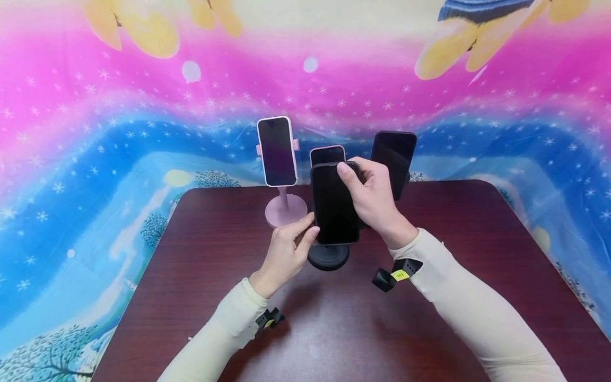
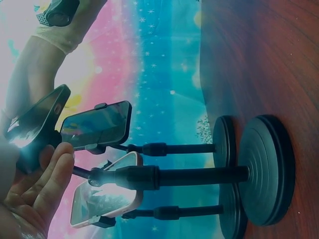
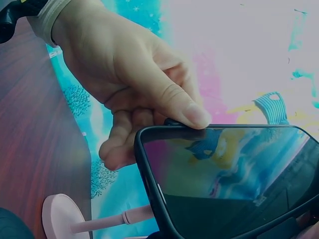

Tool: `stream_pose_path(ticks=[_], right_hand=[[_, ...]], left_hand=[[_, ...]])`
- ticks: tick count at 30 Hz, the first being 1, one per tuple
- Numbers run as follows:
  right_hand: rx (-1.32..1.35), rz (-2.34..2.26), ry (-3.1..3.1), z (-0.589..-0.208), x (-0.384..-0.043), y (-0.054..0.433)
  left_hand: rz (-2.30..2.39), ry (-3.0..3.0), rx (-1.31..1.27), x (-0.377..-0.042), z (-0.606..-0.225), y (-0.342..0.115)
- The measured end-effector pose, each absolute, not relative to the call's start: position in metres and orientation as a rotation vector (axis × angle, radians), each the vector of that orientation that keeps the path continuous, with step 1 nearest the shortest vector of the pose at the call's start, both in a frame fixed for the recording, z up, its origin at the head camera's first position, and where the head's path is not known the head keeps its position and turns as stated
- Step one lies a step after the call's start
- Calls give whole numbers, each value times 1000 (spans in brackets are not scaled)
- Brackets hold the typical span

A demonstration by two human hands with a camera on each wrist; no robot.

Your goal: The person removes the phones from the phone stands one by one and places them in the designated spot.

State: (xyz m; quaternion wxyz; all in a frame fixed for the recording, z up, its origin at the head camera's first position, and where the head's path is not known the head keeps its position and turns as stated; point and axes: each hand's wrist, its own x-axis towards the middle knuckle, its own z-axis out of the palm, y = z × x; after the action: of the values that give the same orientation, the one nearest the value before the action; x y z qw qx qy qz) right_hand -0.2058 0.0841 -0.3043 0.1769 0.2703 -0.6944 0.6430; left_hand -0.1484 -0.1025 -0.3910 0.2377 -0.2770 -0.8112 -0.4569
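A black-cased phone (image 1: 335, 204) stands upright at the head of a black phone stand (image 1: 328, 258), its dark screen toward me. My right hand (image 1: 374, 193) grips its upper right corner, thumb on the front edge and fingers behind. At the lower left edge, my left hand (image 1: 286, 252) pinches the phone between thumb and fingers. In the left wrist view the left fingers (image 2: 52, 179) sit behind the phone (image 2: 42, 117), near the top of the stand's pole (image 2: 199, 177); the clamp is mostly hidden. The right wrist view shows the right thumb (image 3: 194, 114) on the phone's rim (image 3: 219, 127).
Behind, a pink stand (image 1: 286, 211) carries a white-framed phone (image 1: 278, 151). A pink-edged phone (image 1: 328, 154) is partly hidden behind the held one. Another dark phone (image 1: 396, 159) stands at the right, partly behind the right hand. A patterned cloth (image 1: 143, 132) hangs beyond the brown table (image 1: 191, 276).
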Motion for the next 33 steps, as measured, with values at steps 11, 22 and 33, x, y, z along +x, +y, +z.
stream_pose_path(ticks=[11,22,33], right_hand=[[771,1823,-1945,-299,-207,83],[790,1810,-1930,-293,-208,83],[767,1797,-1937,-292,-212,83]], left_hand=[[-1296,-2226,-761,-147,-392,-102],[-1340,-2209,-781,-146,-394,-102],[-1373,-2198,-787,-146,-393,-101]])
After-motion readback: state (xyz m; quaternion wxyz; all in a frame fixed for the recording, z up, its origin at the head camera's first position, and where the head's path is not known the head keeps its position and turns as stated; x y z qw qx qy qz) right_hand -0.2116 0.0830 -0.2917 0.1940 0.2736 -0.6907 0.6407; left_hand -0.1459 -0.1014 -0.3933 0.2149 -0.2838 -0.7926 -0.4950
